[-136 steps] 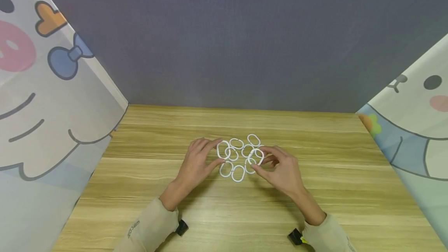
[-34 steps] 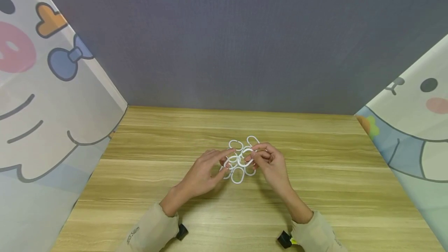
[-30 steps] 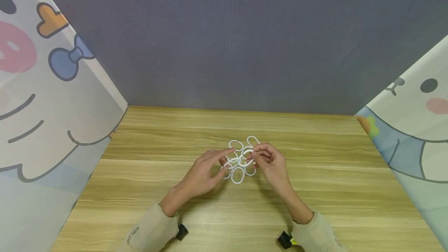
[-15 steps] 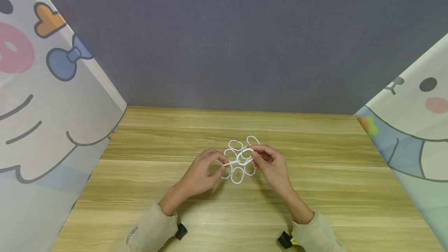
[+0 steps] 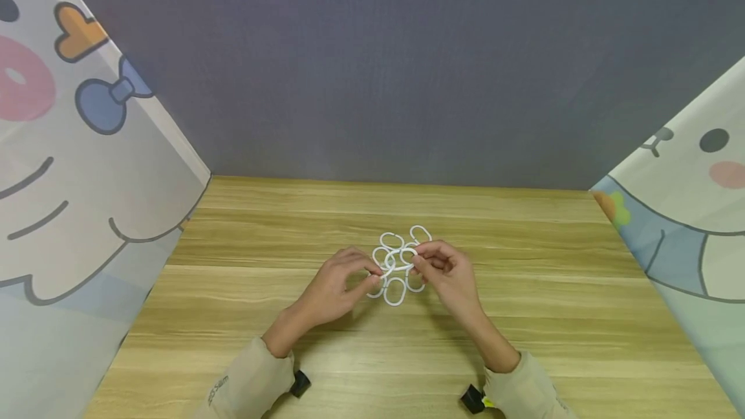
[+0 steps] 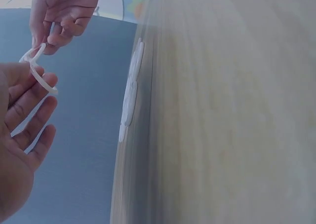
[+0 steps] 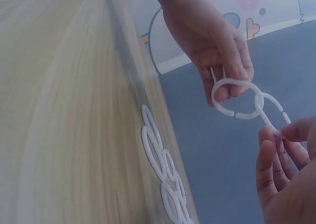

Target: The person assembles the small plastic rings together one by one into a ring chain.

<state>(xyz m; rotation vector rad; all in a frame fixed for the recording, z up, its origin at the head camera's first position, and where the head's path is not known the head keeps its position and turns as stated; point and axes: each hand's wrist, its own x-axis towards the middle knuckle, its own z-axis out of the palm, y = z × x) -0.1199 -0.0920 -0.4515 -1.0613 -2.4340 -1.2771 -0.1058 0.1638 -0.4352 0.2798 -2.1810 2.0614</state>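
Two white oval plastic rings, each split by a small gap, hang linked through one another between the hands. My left hand (image 5: 332, 286) pinches one ring (image 7: 253, 87) between thumb and fingertips. The other ring (image 7: 266, 119) is pinched by my right hand (image 5: 453, 277), whose remaining fingers curl loosely below. In the left wrist view, both hands hold the linked pair above the table, with the left hand's other fingers (image 6: 37, 130) spread apart. Beneath them, several matching loose rings (image 5: 394, 304) lie flat in a cluster, partly covered in the head view by the held pair.
The wood-grain table (image 5: 262, 218) ends at a dark grey panel (image 5: 378, 70) behind it. Cartoon-printed panels (image 5: 163, 193) flank the left and right sides. Small black devices (image 5: 300, 383) are worn at both wrists.
Earlier the hands were farther apart, each with its own separate ring. They have come together, the two rings are now linked, and the left fingers have closed from spread to a pinch.
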